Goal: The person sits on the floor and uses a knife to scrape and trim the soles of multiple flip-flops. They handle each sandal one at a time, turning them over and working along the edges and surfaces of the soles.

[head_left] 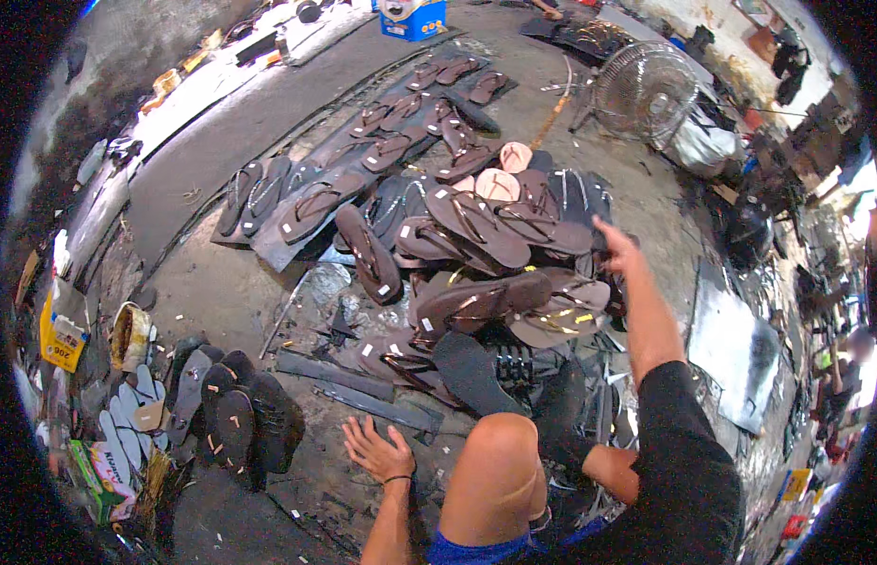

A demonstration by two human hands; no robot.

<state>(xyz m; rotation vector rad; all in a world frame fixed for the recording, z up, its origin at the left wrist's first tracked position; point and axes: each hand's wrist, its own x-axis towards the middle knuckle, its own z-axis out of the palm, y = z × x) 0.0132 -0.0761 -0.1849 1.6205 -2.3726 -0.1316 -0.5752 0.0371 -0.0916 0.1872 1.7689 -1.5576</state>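
Brown flip-flops lie in a loose, overlapping pile on the floor in front of me. At the pile's right side, my right hand reaches out with fingers stretched and apart. It is right beside the end of a brown flip-flop; whether it touches it I cannot tell. Lower down, my left hand is open with fingers spread, near dark flat strips and holding nothing. A black sole-shaped piece leans near my bent knee. Pale pink round-ended pieces show at the pile's back.
More flip-flops lie on dark sheets farther back. A standing fan is at the far right, before a white sack. Dark soles and a green-and-white box sit at left. A pale sheet lies right.
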